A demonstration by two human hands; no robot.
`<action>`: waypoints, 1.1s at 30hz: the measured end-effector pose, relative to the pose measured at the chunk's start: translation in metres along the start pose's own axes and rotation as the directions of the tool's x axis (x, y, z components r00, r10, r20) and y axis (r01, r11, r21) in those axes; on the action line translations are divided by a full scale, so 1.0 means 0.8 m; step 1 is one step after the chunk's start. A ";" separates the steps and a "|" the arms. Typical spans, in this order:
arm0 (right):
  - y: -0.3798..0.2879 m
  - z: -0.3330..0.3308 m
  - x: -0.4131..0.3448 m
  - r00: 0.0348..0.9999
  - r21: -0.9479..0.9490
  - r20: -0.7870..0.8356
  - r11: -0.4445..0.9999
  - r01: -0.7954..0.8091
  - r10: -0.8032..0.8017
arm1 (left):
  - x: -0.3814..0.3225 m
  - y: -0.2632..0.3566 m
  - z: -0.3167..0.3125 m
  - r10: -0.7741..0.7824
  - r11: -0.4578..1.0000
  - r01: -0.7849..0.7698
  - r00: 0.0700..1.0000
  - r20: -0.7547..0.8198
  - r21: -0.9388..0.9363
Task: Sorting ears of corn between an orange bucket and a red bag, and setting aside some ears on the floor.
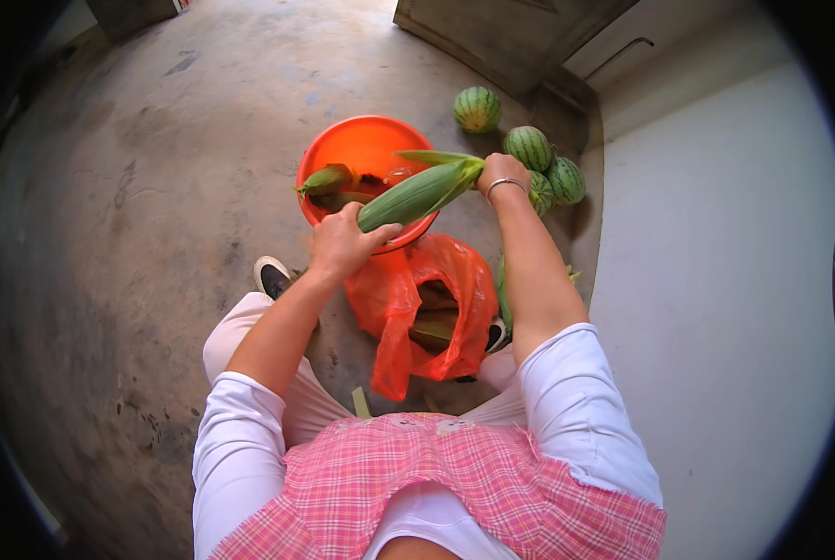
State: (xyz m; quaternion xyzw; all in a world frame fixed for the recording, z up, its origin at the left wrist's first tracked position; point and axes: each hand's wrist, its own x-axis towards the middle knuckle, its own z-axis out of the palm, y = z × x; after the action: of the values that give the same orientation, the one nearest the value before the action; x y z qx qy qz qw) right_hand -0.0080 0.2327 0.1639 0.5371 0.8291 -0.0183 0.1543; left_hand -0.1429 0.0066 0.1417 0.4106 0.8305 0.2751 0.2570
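Observation:
An ear of corn in its green husk [421, 190] is held between my two hands, slanting over an orange basin [370, 133]. My left hand [351, 240] grips the lower left end. At the upper right end, where a husk leaf [435, 157] sticks out loose to the left, my right hand [505, 175] is closed. Inside the basin lie a husked-looking green piece of corn [326, 180] and darker bits that I cannot make out. Just below stands an open red plastic bag [382, 294] with brownish-green husks [435, 329] inside.
Several striped watermelons [527, 148] sit on the concrete floor [144, 231] at the right, beside the white wall [704, 280]. A wooden door [487, 35] is beyond them. More green corn [505, 294] lies partly hidden behind my right forearm. My shoe [272, 277] is left of the bag.

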 end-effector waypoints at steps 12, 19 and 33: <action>-0.027 0.044 0.053 0.972 0.644 -0.106 0.759 -0.093 0.210 | 0.001 -0.011 0.032 -0.101 0.799 0.124 0.992 0.072 -0.588; -0.058 0.067 0.069 0.978 0.780 0.210 -0.605 -0.158 0.014 | 0.012 -0.026 0.050 -0.106 0.675 0.127 0.992 0.075 -0.727; -0.005 0.073 0.133 0.985 0.560 -0.051 -0.812 0.166 0.167 | -0.006 0.003 -0.004 0.045 0.320 0.329 0.931 0.361 -0.888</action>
State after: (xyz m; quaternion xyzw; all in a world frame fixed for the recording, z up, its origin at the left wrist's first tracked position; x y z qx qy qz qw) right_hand -0.0381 0.3140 0.0787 0.3067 0.2399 -0.7475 -0.5382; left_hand -0.1410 0.0031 0.1463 0.1496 0.4975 0.6080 0.6004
